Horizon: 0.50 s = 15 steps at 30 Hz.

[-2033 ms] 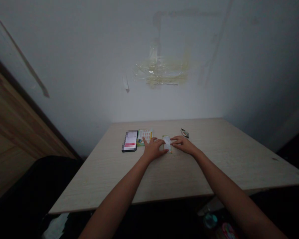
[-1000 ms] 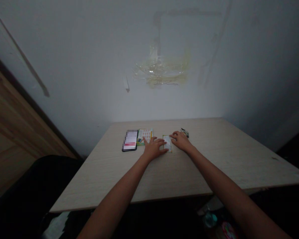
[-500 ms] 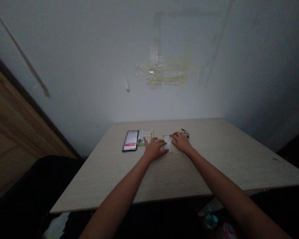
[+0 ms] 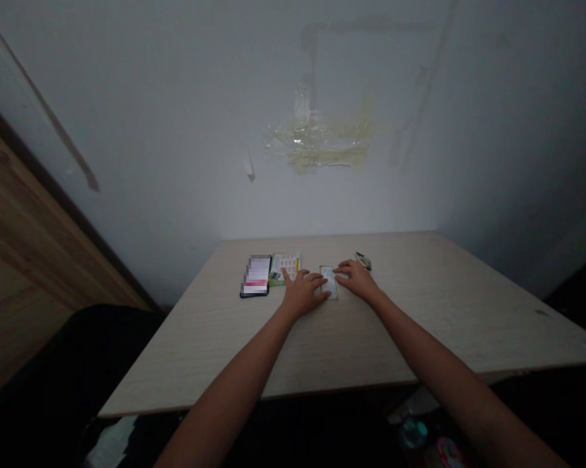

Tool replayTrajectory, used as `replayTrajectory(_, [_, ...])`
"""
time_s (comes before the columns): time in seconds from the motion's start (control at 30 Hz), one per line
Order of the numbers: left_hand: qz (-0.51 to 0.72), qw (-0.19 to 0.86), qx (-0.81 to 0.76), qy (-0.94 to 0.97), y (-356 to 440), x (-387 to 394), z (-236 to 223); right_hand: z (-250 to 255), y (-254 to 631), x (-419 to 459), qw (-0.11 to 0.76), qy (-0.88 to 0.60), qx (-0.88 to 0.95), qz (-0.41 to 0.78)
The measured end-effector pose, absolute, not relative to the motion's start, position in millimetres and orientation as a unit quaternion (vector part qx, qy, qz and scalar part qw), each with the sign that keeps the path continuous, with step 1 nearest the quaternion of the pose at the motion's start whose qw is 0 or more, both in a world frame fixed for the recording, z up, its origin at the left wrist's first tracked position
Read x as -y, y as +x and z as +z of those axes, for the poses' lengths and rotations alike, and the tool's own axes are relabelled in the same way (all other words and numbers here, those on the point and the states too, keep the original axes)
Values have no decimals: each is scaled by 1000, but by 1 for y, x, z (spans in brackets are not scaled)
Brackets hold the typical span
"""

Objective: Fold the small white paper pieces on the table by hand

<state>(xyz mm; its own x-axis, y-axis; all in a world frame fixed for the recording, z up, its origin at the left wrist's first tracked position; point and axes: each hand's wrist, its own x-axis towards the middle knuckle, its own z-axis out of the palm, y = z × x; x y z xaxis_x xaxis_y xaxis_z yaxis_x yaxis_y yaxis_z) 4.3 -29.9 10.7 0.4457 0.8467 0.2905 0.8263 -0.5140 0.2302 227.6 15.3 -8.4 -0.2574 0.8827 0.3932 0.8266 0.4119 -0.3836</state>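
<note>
A small printed paper (image 4: 329, 284), whitish with a yellow-green edge, lies flat on the table between my hands. My left hand (image 4: 303, 292) has its fingers spread, with the fingertips resting on the paper's left side. The thumb side lies near the lower left edge. From the right, my right hand (image 4: 358, 281) touches the paper's right edge with its fingertips, fingers stretched out. Just left of my left hand lies a green and white printed leaflet (image 4: 286, 263), partly covered by the fingers. Beyond my right hand sits a small dark and pale folded item (image 4: 364, 261), its kind unclear.
A phone (image 4: 256, 276) with a lit, blurred screen lies left of the leaflet. The pale wooden table (image 4: 200, 351) meets a wall (image 4: 176, 130) with peeling clear tape (image 4: 322, 143). Below the front edge, a bottle (image 4: 414, 431) shows dimly at the right.
My right hand has shifted slightly, its fingers drawing a little closer together at the paper's right edge. The left hand and the paper look unchanged.
</note>
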Motion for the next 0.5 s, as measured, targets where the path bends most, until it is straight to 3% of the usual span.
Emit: replayTrajectory(0.5, [171,25,-507,845,4,32,13,-10,234,-12,261,-508,817,74])
